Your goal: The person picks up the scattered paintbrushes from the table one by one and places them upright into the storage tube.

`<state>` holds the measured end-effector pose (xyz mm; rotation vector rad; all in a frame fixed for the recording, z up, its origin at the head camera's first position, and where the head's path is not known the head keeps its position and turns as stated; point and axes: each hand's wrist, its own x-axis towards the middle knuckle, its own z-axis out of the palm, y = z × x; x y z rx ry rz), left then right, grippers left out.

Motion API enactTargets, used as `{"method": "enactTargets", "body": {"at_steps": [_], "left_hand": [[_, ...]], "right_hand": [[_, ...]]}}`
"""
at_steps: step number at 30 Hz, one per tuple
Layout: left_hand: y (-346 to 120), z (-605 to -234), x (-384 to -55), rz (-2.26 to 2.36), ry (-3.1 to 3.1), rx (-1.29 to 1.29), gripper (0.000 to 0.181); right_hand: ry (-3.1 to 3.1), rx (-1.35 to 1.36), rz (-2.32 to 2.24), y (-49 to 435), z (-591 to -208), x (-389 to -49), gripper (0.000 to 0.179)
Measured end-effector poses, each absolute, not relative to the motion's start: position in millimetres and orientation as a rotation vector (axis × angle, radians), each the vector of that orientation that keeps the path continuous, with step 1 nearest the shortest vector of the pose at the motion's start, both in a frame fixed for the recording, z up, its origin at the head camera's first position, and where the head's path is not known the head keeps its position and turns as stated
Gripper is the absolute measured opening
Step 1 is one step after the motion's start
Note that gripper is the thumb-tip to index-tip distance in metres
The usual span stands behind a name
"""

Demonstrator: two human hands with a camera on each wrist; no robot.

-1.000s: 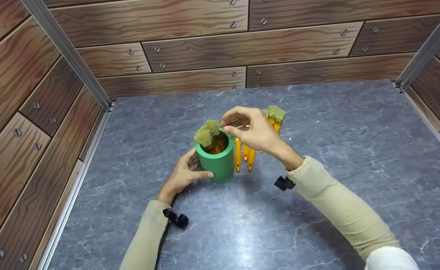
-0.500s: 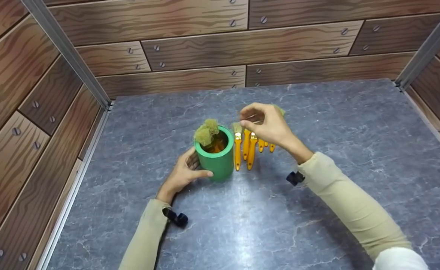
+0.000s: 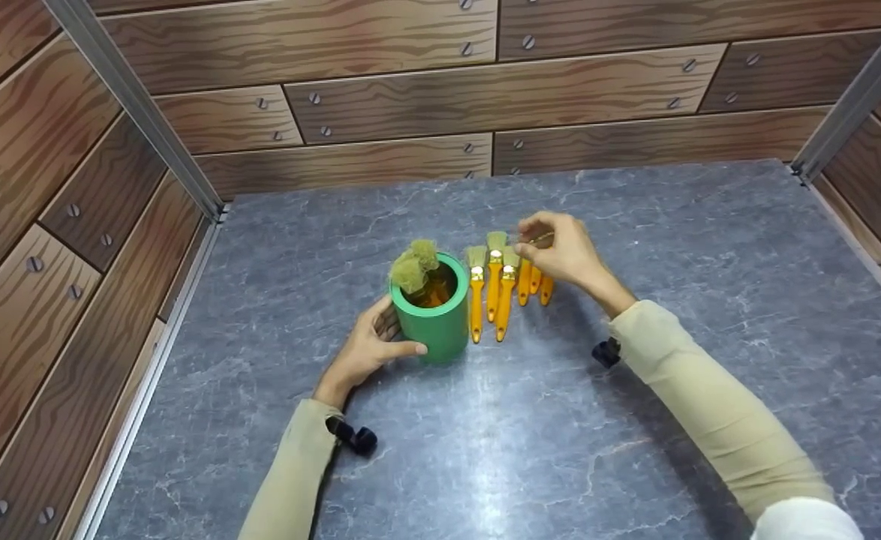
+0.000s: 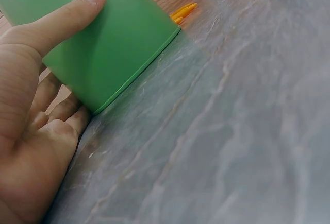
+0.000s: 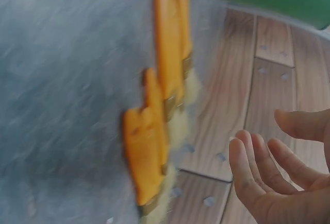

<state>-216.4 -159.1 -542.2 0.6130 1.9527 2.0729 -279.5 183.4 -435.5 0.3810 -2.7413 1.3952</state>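
Note:
A green cylindrical cup (image 3: 433,330) stands upright on the table, and my left hand (image 3: 369,345) grips it from the left. In the left wrist view the thumb (image 4: 69,20) lies along the cup's near side, with the other fingers round its far side. Paintbrushes (image 3: 410,271) lean in the cup, bristles up over its rim. To its right, several orange-handled paintbrushes (image 3: 506,292) lie on the table, bristles pointing away. My right hand (image 3: 560,247) is above the rightmost brushes (image 3: 535,281), hiding their bristles. In the right wrist view its fingers (image 5: 258,170) are spread with nothing between them.
The grey marbled table (image 3: 298,262) extends around the cup and brushes. Behind it rises a wood-patterned wall (image 3: 500,97), with metal corner posts (image 3: 136,105) at the sides.
My right hand has moved right, from the cup's rim to over the rightmost brushes, bringing the nearer brushes' bristles into view. The left hand and the cup have stayed in place.

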Motion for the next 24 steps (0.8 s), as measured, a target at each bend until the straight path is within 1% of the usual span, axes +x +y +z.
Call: {"method": "enactTargets", "body": {"at_steps": [3,7,17,24], "left_hand": [[-158.9,-542.9,-217.3,2.084,1.949,0.621,0.098],[-158.6,-543.1,-217.4,2.092,1.946,0.620,0.098],[-158.8,-542.4,-216.2,2.096,1.951,0.614,0.098],[-158.5,-542.0,-216.4,2.093,1.938,0.615,0.100]], "right_hand": [[-2.758,0.325,1.357,190.2,-443.4,-285.8,0.032],[-2.792,0.233,1.284,199.8,-453.8,-291.3,0.032],[-2.876,0.070,1.129,218.4,-475.5,-298.0,0.021],[-2.987,-0.046,1.057,223.1,-478.7,-299.9,0.027]]}}
